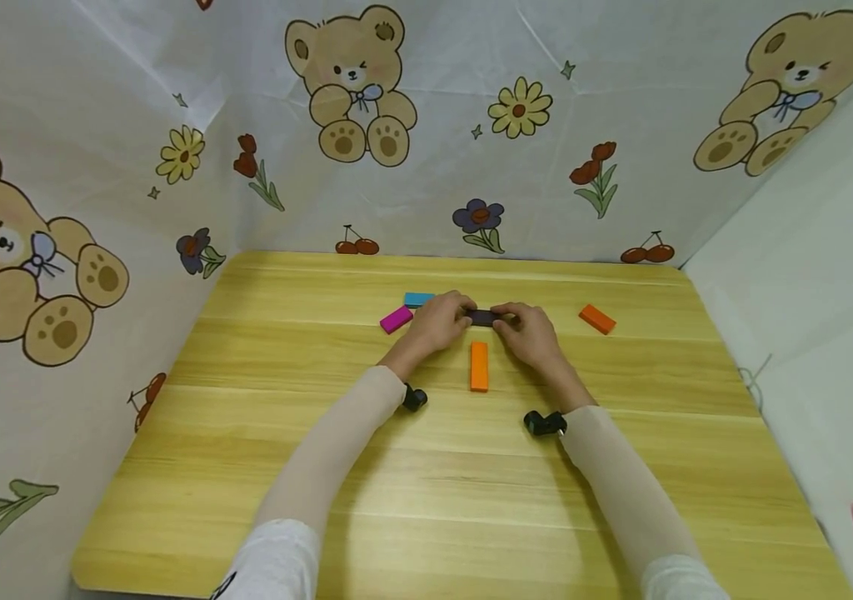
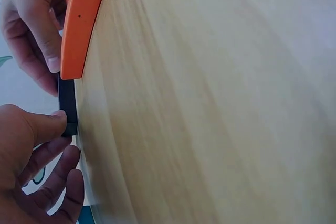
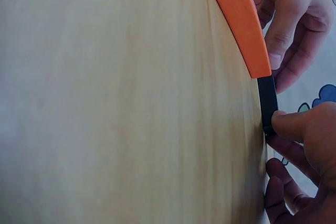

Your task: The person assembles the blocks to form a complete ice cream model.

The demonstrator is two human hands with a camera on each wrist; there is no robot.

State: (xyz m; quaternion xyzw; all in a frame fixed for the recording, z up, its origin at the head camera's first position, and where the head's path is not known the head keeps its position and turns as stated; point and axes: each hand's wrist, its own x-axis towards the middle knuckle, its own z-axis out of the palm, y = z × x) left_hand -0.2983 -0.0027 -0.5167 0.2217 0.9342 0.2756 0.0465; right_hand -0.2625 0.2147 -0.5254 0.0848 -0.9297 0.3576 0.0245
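A black block [image 1: 482,317] lies crosswise on the wooden table, between the two hands. My left hand [image 1: 439,322] pinches its left end with thumb and fingers; in the left wrist view the thumb presses against the black block [image 2: 67,100]. At the other end my right hand [image 1: 530,333] pinches it the same way, as the right wrist view shows with the black block [image 3: 268,103] under the thumb. An orange block [image 1: 479,367] lies lengthwise nearer the body, just in front of the black one and apart from both hands.
Beside the left hand lie a blue block [image 1: 418,299], partly hidden by it, and a magenta block [image 1: 396,319]. Another orange block [image 1: 597,319] rests at an angle to the right. The wooden table [image 1: 456,500] meets a patterned cloth [image 1: 426,192] at its back edge.
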